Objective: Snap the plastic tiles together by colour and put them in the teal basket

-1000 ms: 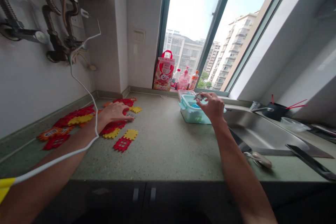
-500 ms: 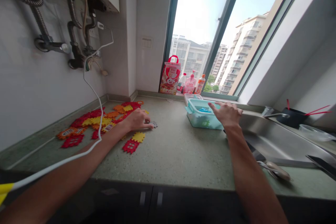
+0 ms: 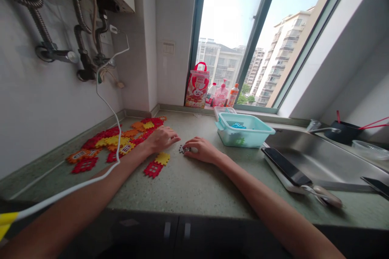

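My right hand [image 3: 202, 150] rests on the green countertop [image 3: 197, 178], its fingertips pinched on a small grey block piece [image 3: 183, 149]. My left hand [image 3: 161, 138] lies just left of it, fingers curled loosely on the counter beside the piece, holding nothing I can see. Several red, yellow and orange interlocking block pieces [image 3: 115, 142] are spread flat to the left, with a red piece [image 3: 152, 168] and a yellow piece [image 3: 163, 158] nearest me. A teal plastic tub [image 3: 244, 130] holding a few blue and green pieces stands to the right of my hands.
A steel sink [image 3: 319, 160] lies at the right with a dark flat tray [image 3: 285, 166] and a utensil [image 3: 325, 196] on its near edge. A red bag [image 3: 197, 85] and bottles [image 3: 223, 95] stand on the window sill. A white cable [image 3: 100, 129] hangs over my left arm.
My right hand left the teal tub and came down left to the counter, pinching the small grey piece that lay by my left fingers. My left hand stayed nearly still.
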The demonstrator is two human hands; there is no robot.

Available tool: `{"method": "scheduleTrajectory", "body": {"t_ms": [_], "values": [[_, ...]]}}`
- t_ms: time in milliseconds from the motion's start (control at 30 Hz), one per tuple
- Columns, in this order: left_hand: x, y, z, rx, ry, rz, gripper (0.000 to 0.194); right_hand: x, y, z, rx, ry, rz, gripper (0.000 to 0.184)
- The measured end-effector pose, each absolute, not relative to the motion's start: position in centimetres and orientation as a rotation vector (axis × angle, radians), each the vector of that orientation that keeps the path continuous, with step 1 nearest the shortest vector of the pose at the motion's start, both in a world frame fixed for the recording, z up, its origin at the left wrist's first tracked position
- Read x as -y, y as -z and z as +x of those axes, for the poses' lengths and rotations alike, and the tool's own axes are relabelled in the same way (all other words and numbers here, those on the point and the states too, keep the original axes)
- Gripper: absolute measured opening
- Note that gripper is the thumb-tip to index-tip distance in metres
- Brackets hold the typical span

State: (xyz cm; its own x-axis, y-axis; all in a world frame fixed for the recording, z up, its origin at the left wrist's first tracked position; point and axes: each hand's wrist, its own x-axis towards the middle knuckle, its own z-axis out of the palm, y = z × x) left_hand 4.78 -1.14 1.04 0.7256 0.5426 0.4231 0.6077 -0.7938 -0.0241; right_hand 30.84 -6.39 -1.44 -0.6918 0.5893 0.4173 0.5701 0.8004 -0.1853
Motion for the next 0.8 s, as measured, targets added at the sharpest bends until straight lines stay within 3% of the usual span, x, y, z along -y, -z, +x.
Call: {"method": "scheduleTrajectory", "body": {"t_ms": [133,267,467,633,800], "values": [[0.4,-0.8,3.7,1.118,0.595,-2.625,0.058,6.1,0.9,32.1,2.517,0.055,-0.868,0.021],[-0.4,-0.3,2.7,1.303,0.529,-2.489,0.065,6.7,-1.8,34.8,2.422,0.418,-0.826,0.025],[-2.5,0.1,-1.4,1.688,0.399,-2.377,0.075,7.7,-6.8,43.9,1.689,0.897,-1.281,0.033],[-4.4,0.6,-4.4,2.019,0.281,-2.330,0.079,7.8,-6.9,49.8,1.310,0.941,-1.597,0.049],[-5.0,1.0,-4.7,2.105,0.276,-2.323,0.080,7.4,-6.1,51.0,1.268,0.854,-1.789,0.050]]}}
